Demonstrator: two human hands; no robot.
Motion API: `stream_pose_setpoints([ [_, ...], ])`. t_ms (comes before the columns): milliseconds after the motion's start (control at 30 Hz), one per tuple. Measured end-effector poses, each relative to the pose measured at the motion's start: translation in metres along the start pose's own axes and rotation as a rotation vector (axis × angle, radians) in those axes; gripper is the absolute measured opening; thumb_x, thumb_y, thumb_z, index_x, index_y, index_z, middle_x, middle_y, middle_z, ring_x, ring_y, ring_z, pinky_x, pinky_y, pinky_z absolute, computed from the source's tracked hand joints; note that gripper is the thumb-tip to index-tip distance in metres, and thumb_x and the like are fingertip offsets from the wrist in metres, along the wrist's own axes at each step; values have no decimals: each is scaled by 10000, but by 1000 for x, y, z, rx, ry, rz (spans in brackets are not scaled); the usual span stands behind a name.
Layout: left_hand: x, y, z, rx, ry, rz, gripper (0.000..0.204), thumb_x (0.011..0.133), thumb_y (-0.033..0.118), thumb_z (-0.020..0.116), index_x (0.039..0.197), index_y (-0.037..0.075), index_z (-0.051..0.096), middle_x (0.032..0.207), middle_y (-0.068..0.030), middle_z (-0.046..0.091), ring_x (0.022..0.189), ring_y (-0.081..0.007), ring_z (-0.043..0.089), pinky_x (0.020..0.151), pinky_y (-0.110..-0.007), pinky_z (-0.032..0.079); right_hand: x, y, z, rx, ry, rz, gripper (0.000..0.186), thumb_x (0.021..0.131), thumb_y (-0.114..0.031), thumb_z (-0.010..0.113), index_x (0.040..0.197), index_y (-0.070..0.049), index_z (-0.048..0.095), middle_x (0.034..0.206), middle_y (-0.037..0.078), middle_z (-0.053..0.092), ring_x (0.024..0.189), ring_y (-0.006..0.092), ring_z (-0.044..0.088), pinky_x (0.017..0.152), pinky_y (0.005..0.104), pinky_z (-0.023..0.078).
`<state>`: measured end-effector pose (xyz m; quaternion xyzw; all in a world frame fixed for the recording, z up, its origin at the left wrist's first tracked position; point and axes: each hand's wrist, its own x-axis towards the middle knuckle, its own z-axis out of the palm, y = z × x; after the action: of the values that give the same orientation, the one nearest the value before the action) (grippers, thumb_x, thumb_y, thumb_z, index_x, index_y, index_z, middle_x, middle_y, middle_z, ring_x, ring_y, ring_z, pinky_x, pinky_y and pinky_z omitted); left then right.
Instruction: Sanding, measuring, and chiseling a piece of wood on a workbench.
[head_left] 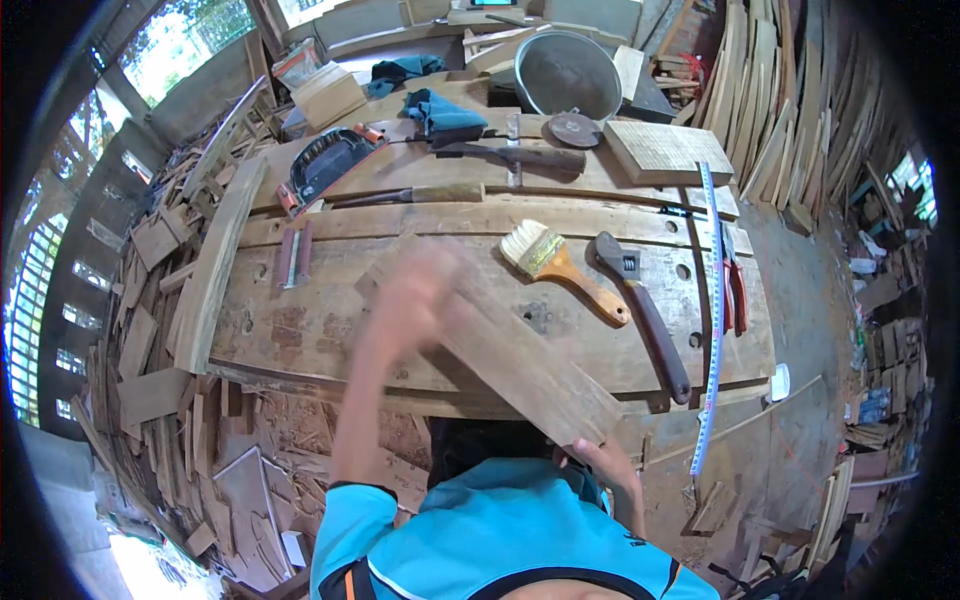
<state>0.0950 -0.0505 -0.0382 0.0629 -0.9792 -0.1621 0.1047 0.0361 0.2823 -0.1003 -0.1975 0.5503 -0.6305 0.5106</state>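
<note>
A flat wooden board (540,355) lies slantwise over the workbench (320,330), its near right end reaching past the front edge toward my body. My right hand (605,465) grips that near end, thumb on top and fingers partly hidden beneath. Over the board's far left part is my left hand (430,290), smeared by motion, so its fingers cannot be made out. Right of the board lie a wide paintbrush (565,272) with pale bristles and an adjustable wrench (645,315) with a dark handle.
On the bench's right side lie a tape measure blade (714,300) and red-handled pliers (736,290). Farther back are a thick wood block (668,152), a round disc (574,130), a metal basin (568,75), a chisel (420,194) and a black-and-orange tool (335,168). Scrap wood (150,385) heaps at left.
</note>
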Motion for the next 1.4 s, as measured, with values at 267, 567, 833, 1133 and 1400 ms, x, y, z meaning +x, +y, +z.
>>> stream_pose_setpoints([
  [267, -28, 130, 25, -134, -4, 300, 878, 605, 682, 566, 1234, 80, 448, 1258, -198, 418, 1201, -401, 334, 1024, -482, 231, 8, 13, 2, 24, 46, -89, 531, 731, -398, 634, 1046, 14, 522, 923, 136, 578, 848, 223, 572, 720, 338, 460],
  [567, -3, 23, -11, 335, 90, -226, 857, 651, 654, 537, 1279, 92, 384, 1344, -142, 339, 1261, -326, 261, 1055, -440, 187, 8, 4, -3, 73, -166, -8, 666, 664, -471, 652, 1072, 42, 536, 947, 157, 584, 808, 236, 578, 726, 345, 450],
  [833, -17, 98, -7, -145, -209, 259, 893, 621, 676, 564, 1269, 87, 392, 1326, -216, 328, 1251, -371, 271, 1041, -465, 207, 17, 21, -17, 20, -166, -98, 697, 652, -460, 672, 1108, 44, 517, 984, 169, 577, 863, 254, 572, 765, 361, 438],
  [1133, -12, 82, 0, 190, -131, -29, 957, 611, 702, 560, 1344, 139, 313, 1376, -236, 242, 1284, -412, 193, 1056, -489, 144, 23, 11, -22, 24, -352, -34, 699, 646, -378, 717, 1154, 39, 482, 1059, 162, 561, 977, 258, 541, 863, 356, 405],
  [1400, 3, 15, -8, 137, -17, -50, 790, 676, 602, 570, 1293, 139, 402, 1360, -199, 299, 1274, -367, 246, 1056, -447, 185, 24, 11, -39, -28, -470, 74, 714, 682, -423, 701, 1200, 3, 455, 1172, 157, 499, 1108, 271, 444, 938, 351, 339],
])
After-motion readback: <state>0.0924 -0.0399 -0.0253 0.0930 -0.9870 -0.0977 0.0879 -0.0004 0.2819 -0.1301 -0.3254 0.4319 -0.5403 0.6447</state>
